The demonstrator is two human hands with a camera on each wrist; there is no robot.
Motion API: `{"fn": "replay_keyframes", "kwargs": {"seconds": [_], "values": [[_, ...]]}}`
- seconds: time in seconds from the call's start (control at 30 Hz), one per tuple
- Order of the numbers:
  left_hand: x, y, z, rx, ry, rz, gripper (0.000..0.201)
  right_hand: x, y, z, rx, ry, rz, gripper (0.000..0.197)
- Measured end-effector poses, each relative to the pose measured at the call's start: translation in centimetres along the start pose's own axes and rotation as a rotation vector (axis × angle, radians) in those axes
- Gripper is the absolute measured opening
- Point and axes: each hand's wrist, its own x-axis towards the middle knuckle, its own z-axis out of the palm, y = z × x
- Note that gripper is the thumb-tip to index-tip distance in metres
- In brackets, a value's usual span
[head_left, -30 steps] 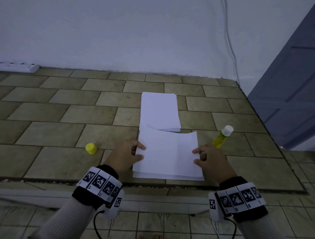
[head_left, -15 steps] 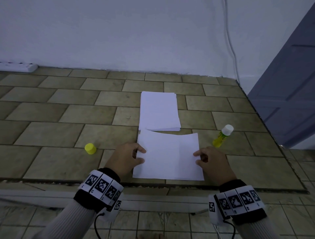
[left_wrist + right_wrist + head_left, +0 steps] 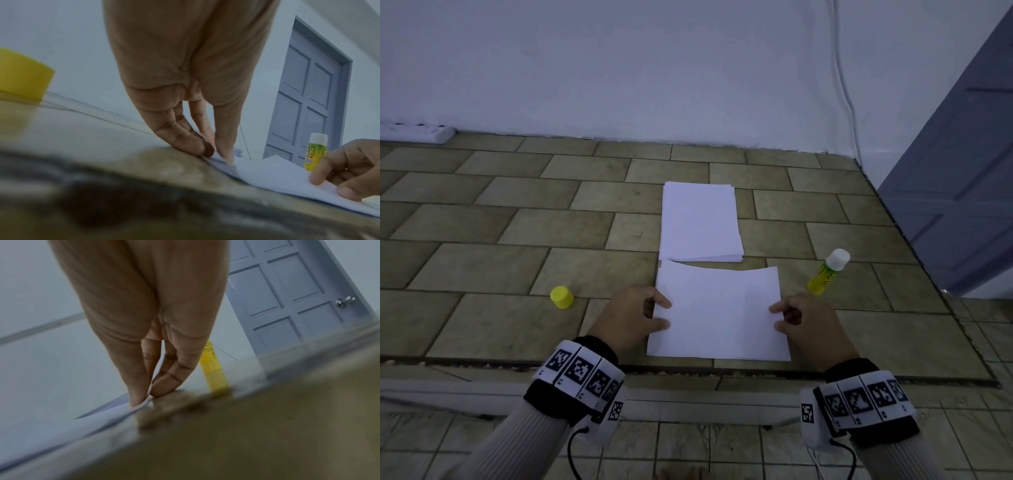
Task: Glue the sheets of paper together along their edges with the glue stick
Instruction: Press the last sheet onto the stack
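The left hand (image 3: 635, 317) pinches the left edge of the top sheet (image 3: 719, 315). The right hand (image 3: 808, 325) pinches the right edge. The glue stick (image 3: 827, 275) stands nearby, its label showing small writing too tiny to read.

white sheets (image 3: 717, 315) flat, far edge lifted | glue stick (image 3: 827, 277) upright, uncapped

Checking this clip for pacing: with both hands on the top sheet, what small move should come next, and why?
Probably lower the top sheet flat onto the sheets beneath and press down its far edge. That edge bows up, while the left hand and right hand pinch its sides. The glue stick stands uncapped and untouched, its yellow cap lying apart, so gluing looks done for this sheet.
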Motion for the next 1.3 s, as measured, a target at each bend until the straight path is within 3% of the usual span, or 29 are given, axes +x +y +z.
{"fn": "replay_keyframes", "kwargs": {"seconds": [0.8, 0.97, 1.13, 1.2, 1.3], "values": [[-0.1, -0.5, 0.0, 0.029, 0.004, -0.008, 0.029, -0.2, -0.6, -0.2, -0.030, -0.003, 0.012, 0.020], [0.1, -0.4, 0.0, 0.185, -0.026, 0.003, 0.025, -0.4, -1.2, -0.2, -0.110, -0.001, 0.008, 0.020], [0.4, -0.1, 0.2, 0.418, 0.026, 0.013, 0.036, -0.7, -1.9, 0.0, -0.306, 0.028, -0.028, 0.024], [0.5, 0.1, 1.0, 0.409, 0.090, 0.075, 0.063, -0.8, -2.1, 0.1, -0.342, 0.043, -0.040, 0.024], [1.1, -0.1, 2.8, 0.550, 0.029, 0.122, 0.097, -0.9, -2.3, 0.2, -0.394, 0.040, -0.042, 0.024]]}}
